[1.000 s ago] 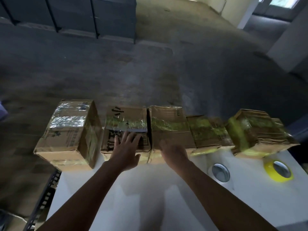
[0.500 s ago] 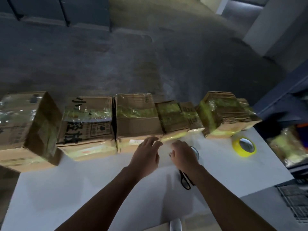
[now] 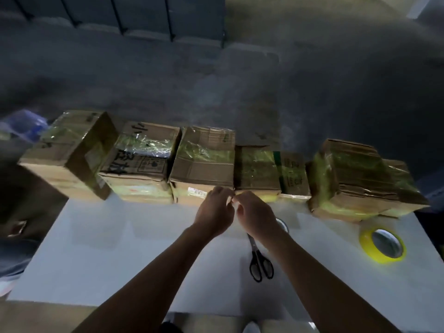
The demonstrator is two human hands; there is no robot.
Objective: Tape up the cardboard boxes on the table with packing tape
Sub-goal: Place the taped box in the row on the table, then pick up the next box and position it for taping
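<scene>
Several cardboard boxes wrapped in yellowish tape stand in a row along the far edge of the white table (image 3: pixel 101 248), from the large left box (image 3: pixel 64 152) to the crumpled right box (image 3: pixel 355 179). My left hand (image 3: pixel 213 215) and my right hand (image 3: pixel 255 215) meet fingertip to fingertip in front of the third box (image 3: pixel 204 162). Their curled fingers pinch a small pale, translucent piece that looks like a tape end (image 3: pixel 236 207). A clear tape roll (image 3: pixel 283 224) lies mostly hidden behind my right wrist.
A yellow tape roll (image 3: pixel 382 246) lies flat at the table's right. Black-handled scissors (image 3: pixel 260 263) lie under my right forearm, blades pointing away. Beyond the boxes the dark floor drops away. A dark object (image 3: pixel 21 212) sits left of the table.
Both hands came back from the boxes, the right one passing over the clear roll, and have risen and closed together in front of the third box. The view has swung back to the left.
</scene>
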